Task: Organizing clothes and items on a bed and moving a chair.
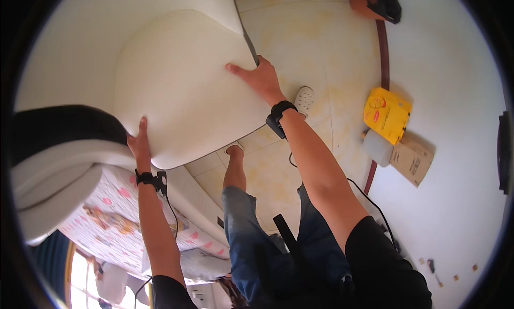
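A large cream padded furniture piece, perhaps a sofa section or headboard, fills the upper left of the head view. My left hand grips its lower left corner, thumb on the padded face and fingers hidden behind the edge. At its right edge, my right hand has the thumb spread over the face, with the fingertips out of sight around the side. Both wrists wear black straps with small cabled devices. A black surface lies left of my left hand, beside the padded piece.
A bed with a pink-patterned cover stands at lower left. Along the right wall are a yellow package, a cardboard box and a whitish container. A reddish bin with a black bag is farther up. My feet stand on floor tiles.
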Available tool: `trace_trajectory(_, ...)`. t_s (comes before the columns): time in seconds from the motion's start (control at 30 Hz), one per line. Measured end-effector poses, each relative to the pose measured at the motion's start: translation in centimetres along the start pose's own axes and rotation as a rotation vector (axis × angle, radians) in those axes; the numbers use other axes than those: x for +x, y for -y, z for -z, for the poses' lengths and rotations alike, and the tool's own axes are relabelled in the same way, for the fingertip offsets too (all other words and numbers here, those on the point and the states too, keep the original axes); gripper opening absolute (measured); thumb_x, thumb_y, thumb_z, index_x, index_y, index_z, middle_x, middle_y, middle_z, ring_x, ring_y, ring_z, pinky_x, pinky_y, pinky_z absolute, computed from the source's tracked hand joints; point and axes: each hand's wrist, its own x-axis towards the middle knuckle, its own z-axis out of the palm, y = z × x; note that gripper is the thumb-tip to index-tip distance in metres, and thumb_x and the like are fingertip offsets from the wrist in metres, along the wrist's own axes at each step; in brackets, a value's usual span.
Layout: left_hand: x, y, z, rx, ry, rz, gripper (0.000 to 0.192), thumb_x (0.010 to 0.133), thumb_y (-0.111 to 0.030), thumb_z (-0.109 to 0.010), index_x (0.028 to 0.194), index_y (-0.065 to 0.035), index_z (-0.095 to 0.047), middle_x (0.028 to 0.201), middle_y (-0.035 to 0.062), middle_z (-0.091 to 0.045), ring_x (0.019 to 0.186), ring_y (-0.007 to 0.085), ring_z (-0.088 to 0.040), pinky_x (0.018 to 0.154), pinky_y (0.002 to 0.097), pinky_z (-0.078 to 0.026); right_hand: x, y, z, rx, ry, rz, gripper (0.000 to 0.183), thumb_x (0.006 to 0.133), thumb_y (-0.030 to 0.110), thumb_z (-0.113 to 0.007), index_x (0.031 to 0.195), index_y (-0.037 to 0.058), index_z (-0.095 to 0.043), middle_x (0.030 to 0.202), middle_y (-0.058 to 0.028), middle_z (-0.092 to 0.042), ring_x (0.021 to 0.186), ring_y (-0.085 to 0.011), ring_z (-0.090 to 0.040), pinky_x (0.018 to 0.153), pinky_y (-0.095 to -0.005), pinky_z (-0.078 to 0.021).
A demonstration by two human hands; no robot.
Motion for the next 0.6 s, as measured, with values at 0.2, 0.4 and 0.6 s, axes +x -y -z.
trace_trajectory(0.2,-1.1,-0.5,0.5,0.371,-0.123,-0.050,0.082,0.083,-0.042,-0.081,0.132,0.0168,-0.051,0.130,0.0248,-0.059,0.117,0.0281,-0.056,0.103,0.0347,-0.044,0.5,-0.7,0.2,-0.037,0.015,0.032,0.073,0.068,0.054,-0.085,0.106,-0.0036,-0.064,0.099,-0.0178,-0.073,0.090,-0.0280,-0.072,0.082,-0.0360,-0.0563)
trace_trajectory(0.4,-11.0,-3.0,-7.7,-0.002,-0.095,0.066,0.063,0.083,-0.032,-0.083,0.122,0.0116,-0.061,0.115,0.0151,-0.068,0.097,0.0192,-0.064,0.091,0.0330,-0.051,-2.0,-3.5,11.9,0.016,-0.006,-0.013,0.071,0.069,0.053,-0.085,0.109,-0.0025,-0.065,0.100,-0.0179,-0.073,0.090,-0.0270,-0.072,0.083,-0.0354,-0.0562)
trace_trajectory(0.6,-18.3,-10.4,-23.2,-0.153,0.091,-0.156,0.055,0.084,-0.024,-0.082,0.122,0.0090,-0.060,0.116,0.0151,-0.066,0.099,0.0198,-0.064,0.091,0.0343,-0.052,-2.0,-9.2,26.8,0.099,-0.248,-0.019,0.068,0.070,0.049,-0.085,0.110,-0.0021,-0.065,0.098,-0.0162,-0.074,0.086,-0.0255,-0.073,0.080,-0.0356,-0.0577)
